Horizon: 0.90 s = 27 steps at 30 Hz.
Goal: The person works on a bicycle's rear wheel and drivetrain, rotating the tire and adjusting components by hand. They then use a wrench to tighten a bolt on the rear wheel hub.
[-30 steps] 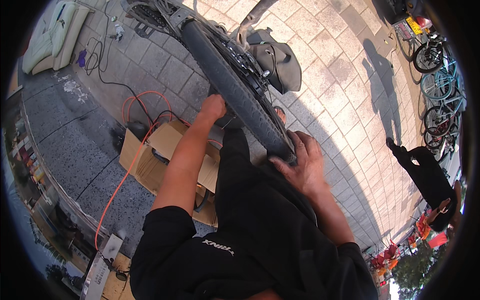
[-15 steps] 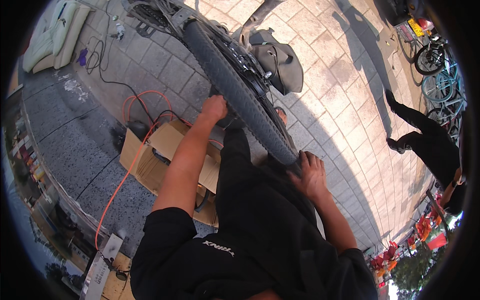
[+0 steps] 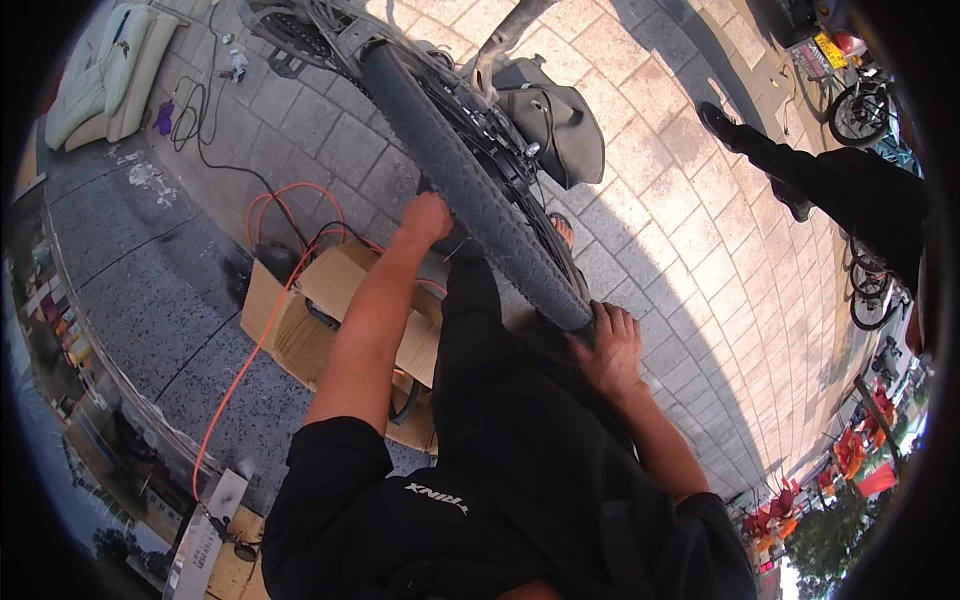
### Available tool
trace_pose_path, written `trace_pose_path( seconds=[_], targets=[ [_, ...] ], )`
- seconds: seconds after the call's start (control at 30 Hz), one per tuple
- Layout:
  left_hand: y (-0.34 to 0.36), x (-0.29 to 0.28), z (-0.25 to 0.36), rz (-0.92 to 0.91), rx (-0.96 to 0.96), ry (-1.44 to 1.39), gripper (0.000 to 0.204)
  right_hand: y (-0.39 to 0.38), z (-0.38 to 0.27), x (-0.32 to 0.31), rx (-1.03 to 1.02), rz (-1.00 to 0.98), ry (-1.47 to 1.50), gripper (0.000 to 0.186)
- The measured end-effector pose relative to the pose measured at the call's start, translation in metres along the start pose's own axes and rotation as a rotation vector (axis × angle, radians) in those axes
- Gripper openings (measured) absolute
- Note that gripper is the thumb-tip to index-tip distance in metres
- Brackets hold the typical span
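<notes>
A bicycle wheel with a knobbly black tire (image 3: 450,165) slants across the middle, its lower end near my legs. My right hand (image 3: 612,350) grips the tire at that end, its fingers bent over the right side and the thumb on the near side. My left hand (image 3: 428,216) is closed in a fist just left of the tire. A dark shape shows beside this fist, but what the fingers hold is hidden. Chain and gear parts (image 3: 500,140) run along the wheel's right side.
An open cardboard box (image 3: 285,335) stands left of my legs, with an orange hose (image 3: 240,375) running past it. A grey bag (image 3: 553,120) lies beyond the wheel. A cream seat (image 3: 115,75) is far left. At right, a person in black trousers (image 3: 850,190) walks near parked bikes (image 3: 862,112).
The passing person at right has moved farther up the picture. My right hand has shifted slightly left on the tire. My left hand stays about where it was.
</notes>
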State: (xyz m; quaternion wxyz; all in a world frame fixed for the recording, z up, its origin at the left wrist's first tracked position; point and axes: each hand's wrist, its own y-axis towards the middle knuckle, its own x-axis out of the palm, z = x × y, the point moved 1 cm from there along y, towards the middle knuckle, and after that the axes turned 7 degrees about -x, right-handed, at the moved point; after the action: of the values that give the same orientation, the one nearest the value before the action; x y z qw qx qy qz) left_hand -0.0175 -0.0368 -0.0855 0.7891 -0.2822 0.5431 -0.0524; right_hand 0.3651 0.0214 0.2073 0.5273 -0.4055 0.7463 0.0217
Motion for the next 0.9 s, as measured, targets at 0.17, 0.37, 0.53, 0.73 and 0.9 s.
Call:
trace_pose_path(
  seconds=[0.17,0.37,0.53,0.73,0.9],
  targets=[
    [0.001,0.002,0.0,0.001,0.054,0.014,0.028,0.008,-0.017,-0.023,0.014,0.039,0.026,0.076],
    [-0.001,0.0,-0.001,0.031,0.053,0.039,0.027,0.019,-0.031,-0.03,-0.119,0.154,0.103,0.074],
    [-0.007,-0.032,0.021,-0.101,0.027,0.172,0.03,0.017,-0.024,-0.023,-0.104,0.16,0.1,0.069],
    [-0.012,-0.052,0.028,-0.146,0.03,0.237,0.03,0.018,-0.024,-0.024,-0.115,0.153,0.099,0.068],
    [-0.003,-0.006,0.002,-0.035,-0.018,0.022,0.028,-0.001,0.011,0.013,-0.063,0.097,0.057,0.067]
  ],
)
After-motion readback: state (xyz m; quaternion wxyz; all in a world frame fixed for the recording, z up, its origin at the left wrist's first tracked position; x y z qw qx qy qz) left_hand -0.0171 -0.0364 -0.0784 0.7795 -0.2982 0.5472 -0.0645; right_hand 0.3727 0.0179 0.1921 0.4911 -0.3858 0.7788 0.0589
